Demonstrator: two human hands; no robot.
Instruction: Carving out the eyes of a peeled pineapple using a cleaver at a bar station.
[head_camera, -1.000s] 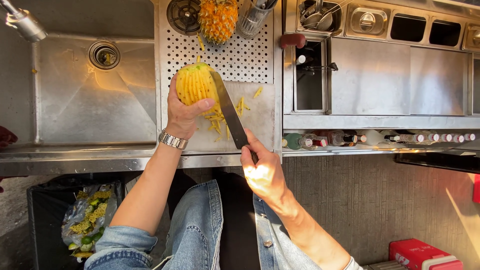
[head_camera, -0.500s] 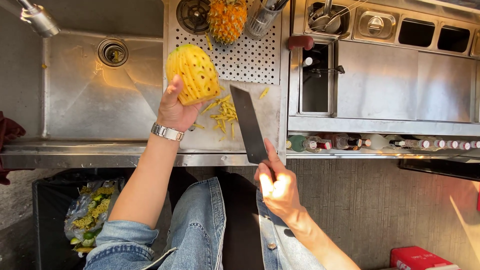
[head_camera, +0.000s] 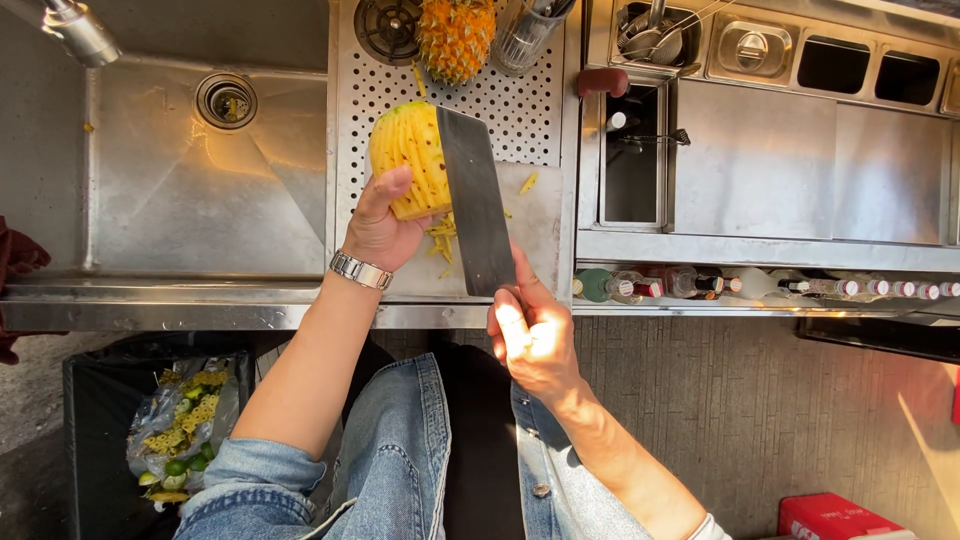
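The wet, slippery peeled yellow pineapple (head_camera: 408, 158) was clasped underneath by the left hand (head_camera: 378, 228); the broad steel cleaver (head_camera: 477, 205) was gripped by its handle in the right hand (head_camera: 532, 340).

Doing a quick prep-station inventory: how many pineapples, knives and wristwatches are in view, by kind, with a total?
Pineapples: 2, a peeled pineapple held in the left hand and an unpeeled pineapple behind it.
Knives: 1, a cleaver held in the right hand.
Wristwatches: 1, a metal watch.
Total: 4
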